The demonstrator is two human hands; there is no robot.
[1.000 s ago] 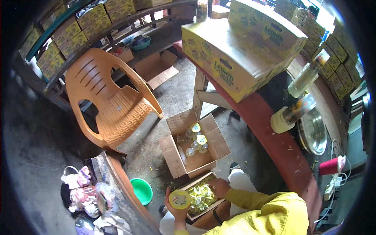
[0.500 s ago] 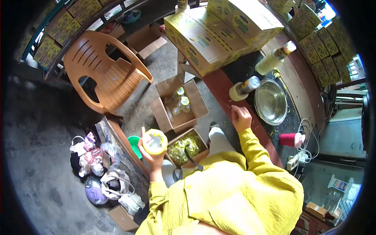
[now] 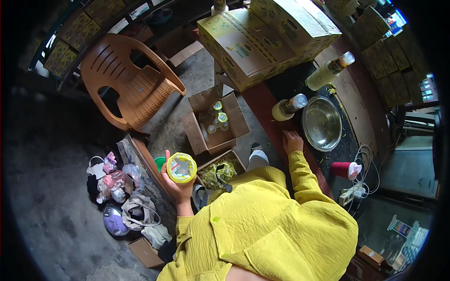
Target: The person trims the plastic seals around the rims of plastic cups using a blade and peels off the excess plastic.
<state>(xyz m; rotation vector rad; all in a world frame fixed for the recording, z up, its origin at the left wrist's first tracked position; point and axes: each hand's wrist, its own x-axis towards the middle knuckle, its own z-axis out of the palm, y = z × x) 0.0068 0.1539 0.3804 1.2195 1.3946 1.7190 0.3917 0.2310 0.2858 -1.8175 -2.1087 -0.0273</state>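
Observation:
My left hand (image 3: 177, 187) is wrapped round a round, yellow-rimmed item (image 3: 182, 167) with print and a see-through middle, held up toward me; its exact kind is unclear. My right hand (image 3: 293, 141) lies palm down on the red-brown table edge (image 3: 269, 100), its fingers loosely extended and no object showing in them. Just beyond it stands a stack of pale cups (image 3: 282, 110) with a clear top. A shiny metal bowl (image 3: 322, 123) sits to the right of that hand.
On the floor ahead, an open carton (image 3: 197, 133) contains several small clear containers with yellow tops. Nearer is a box of yellow-green strips (image 3: 218, 172). An orange plastic chair (image 3: 133, 89) stands left. Lemon-printed cartons (image 3: 248, 51) sit on the table, near a red cup (image 3: 343, 170) and cables.
The yellow-rimmed item has turned in my left hand, showing its see-through middle more. My right hand has shifted slightly along the table edge, and its fingers have uncurled. My view has tilted a little.

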